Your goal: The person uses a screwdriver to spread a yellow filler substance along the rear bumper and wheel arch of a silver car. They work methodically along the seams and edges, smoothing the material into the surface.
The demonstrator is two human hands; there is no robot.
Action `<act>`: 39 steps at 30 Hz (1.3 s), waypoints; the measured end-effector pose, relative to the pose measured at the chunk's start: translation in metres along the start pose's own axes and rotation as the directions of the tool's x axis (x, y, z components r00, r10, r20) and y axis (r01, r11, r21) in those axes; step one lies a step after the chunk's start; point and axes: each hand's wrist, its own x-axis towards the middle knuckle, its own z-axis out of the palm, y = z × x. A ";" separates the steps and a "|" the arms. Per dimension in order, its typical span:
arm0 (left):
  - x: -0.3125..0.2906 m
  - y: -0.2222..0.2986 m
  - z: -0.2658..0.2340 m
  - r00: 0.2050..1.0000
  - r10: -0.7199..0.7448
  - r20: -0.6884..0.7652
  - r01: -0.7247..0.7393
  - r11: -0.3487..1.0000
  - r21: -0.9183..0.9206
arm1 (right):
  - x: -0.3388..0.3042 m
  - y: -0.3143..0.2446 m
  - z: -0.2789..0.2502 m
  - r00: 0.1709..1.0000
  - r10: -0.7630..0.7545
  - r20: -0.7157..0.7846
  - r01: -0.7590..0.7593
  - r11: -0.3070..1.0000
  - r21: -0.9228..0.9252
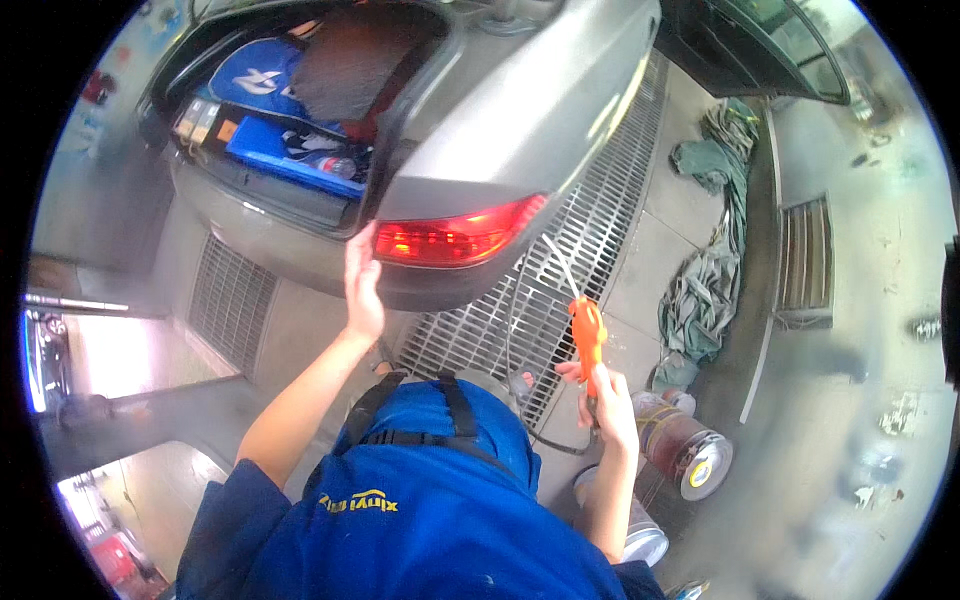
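Note:
My right hand (pixel 610 400) grips an orange air blow gun (pixel 588 335) by its handle. The gun's thin nozzle (pixel 562 262) points toward the car's rear corner and stands apart from it. A dark hose (pixel 550 442) hangs by the handle and loops over the floor. My left hand (pixel 364 295) is raised with fingers stretched out, up against the inner end of the red tail light (pixel 455 236); whether it touches the lamp, I cannot tell. The tail light sits in the rear corner of a grey car (pixel 500 150).
The boot stands open, with a blue crate (pixel 290 158) and a blue bag (pixel 255 78) inside. Metal grating (pixel 590 225) runs along the floor. Crumpled green-grey sheeting (pixel 705 290) lies along the right wall. Round containers (pixel 690 450) stand beside my right arm. An open car door (pixel 755 50) juts out ahead.

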 end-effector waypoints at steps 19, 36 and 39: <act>0.007 -0.035 -0.051 0.983 0.079 0.168 -0.081 0.997 0.007 | -0.024 -0.143 0.224 0.989 -0.113 -0.093 -0.068 0.206 -0.976; 0.004 -0.057 -0.084 0.922 0.144 0.360 -0.196 0.974 0.113 | -0.010 -0.176 0.263 0.993 -0.059 0.101 0.090 -0.161 -0.983; -0.013 -0.062 -0.094 0.932 0.111 0.346 -0.129 0.991 0.027 | -0.010 -0.168 0.268 0.996 -0.062 0.071 0.061 -0.154 -0.986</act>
